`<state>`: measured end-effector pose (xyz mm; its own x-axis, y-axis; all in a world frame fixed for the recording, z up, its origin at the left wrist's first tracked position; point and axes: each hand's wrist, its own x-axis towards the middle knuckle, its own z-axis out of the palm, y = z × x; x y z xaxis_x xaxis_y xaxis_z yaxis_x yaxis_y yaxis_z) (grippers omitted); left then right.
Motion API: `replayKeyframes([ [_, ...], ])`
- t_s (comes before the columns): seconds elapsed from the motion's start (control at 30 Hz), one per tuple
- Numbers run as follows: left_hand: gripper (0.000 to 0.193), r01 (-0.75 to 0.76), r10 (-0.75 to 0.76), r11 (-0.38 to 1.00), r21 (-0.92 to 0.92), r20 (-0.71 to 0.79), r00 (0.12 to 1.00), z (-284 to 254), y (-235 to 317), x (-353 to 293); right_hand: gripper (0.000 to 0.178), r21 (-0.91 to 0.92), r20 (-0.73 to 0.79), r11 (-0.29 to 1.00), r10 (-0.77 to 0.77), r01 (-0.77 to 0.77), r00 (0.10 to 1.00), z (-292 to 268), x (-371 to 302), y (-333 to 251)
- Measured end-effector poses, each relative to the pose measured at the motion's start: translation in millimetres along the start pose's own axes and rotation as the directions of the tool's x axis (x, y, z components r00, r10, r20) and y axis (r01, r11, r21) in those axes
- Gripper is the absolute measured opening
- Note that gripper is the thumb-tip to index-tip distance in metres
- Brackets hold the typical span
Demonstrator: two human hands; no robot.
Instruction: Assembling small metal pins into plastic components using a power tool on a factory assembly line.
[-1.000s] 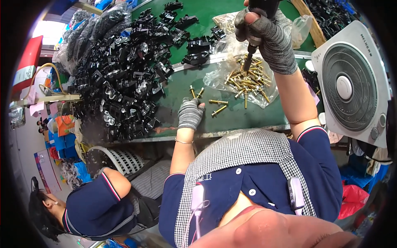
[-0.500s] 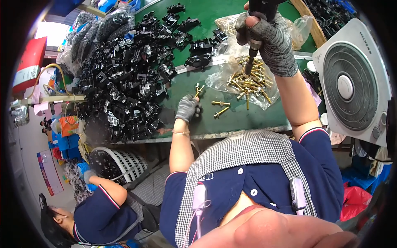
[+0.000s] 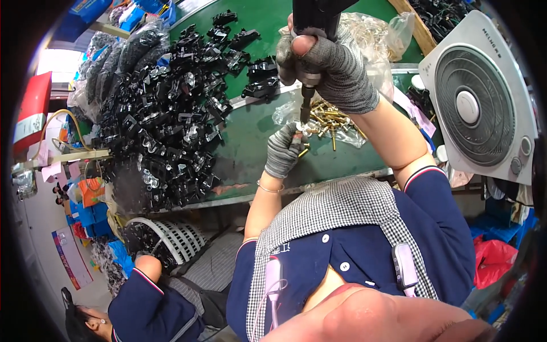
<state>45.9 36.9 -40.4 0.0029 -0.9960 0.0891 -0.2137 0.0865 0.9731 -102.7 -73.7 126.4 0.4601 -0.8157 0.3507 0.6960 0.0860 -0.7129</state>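
Right hand (image 3: 330, 68), gloved, gripped driver (image 3: 310, 34) upright, bit down over brass screws (image 3: 327, 119) on green tabletop (image 3: 250, 137). Left hand (image 3: 283, 151), gloved, pinched screw at bit tip. Black parts (image 3: 165, 131) heaped left.

Left hand (image 3: 283, 149) gloved, forearm reaching straight forward, fingers pinched shut at the fingertips. Right hand (image 3: 330, 68) gloved, raised higher, fist wrapped in a tight grip, forearm angled up from the right.
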Motion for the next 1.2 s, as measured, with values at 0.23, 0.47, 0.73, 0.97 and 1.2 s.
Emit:
replayKeyframes([
  [0.23,0.014,-0.041,0.036,0.993,-0.106,-0.054,0.998,13.4,5.7,4.8,0.051,-0.003,-0.069,1.000,-0.027,0.027,0.997,-8.4,2.3,2.5],
  [0.47,0.016,-0.202,0.203,0.979,0.024,-0.076,0.976,24.3,33.3,25.6,0.038,-0.096,-0.076,0.995,-0.027,0.019,0.997,-7.7,3.7,-6.9],
  [0.73,0.022,-0.188,0.189,0.982,0.017,-0.052,0.981,37.7,33.2,44.3,0.034,-0.278,-0.148,0.958,0.032,-0.073,0.988,-22.7,5.4,-14.2],
  [0.97,0.020,0.022,-0.005,0.976,-0.215,0.082,0.997,37.1,31.4,51.0,0.035,-0.326,-0.208,0.946,-0.077,0.005,0.975,-6.3,9.5,-31.9],
  [1.2,0.023,0.125,-0.131,0.989,0.072,0.071,0.989,34.2,9.4,60.2,0.034,-0.476,0.060,0.783,-0.424,0.400,0.904,-8.2,18.0,-34.6],
])
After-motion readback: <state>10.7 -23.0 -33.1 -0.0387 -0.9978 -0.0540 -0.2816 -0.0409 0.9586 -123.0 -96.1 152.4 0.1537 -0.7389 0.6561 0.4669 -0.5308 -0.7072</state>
